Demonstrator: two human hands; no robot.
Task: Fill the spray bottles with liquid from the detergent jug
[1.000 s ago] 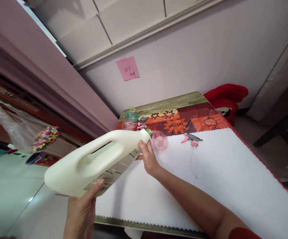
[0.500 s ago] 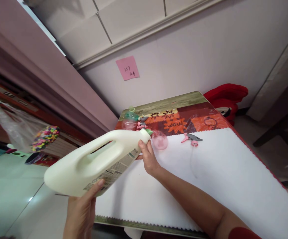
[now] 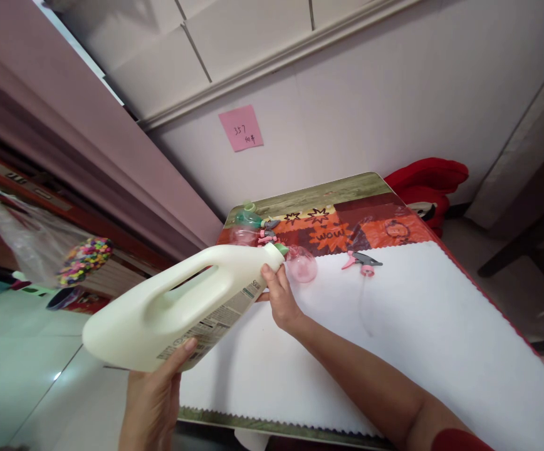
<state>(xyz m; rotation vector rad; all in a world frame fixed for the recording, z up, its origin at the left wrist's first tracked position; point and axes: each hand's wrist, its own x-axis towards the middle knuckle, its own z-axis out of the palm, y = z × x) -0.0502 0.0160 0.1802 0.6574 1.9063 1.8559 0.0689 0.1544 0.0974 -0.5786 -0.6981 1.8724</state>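
Note:
A large cream detergent jug (image 3: 178, 300) with a built-in handle is tilted, its mouth pointing right and slightly raised. My left hand (image 3: 159, 382) grips it from below near the base, thumb on the label. Around the neck my right hand (image 3: 279, 294) is closed, thumb on top. The jug's green spout (image 3: 281, 248) meets the mouth area of a clear pink spray bottle (image 3: 303, 266) on the table; whether they touch I cannot tell. To the right lies a pink and grey spray trigger head (image 3: 365, 262) with its thin tube.
Behind the jug's neck stand a green spray bottle (image 3: 248, 218) and another pink bottle (image 3: 244, 235), with trigger heads beside them. A white cloth (image 3: 408, 332) covers much of the table. Left of the table hangs a plastic bag (image 3: 27, 244). A red plush (image 3: 427, 181) sits behind the far right corner.

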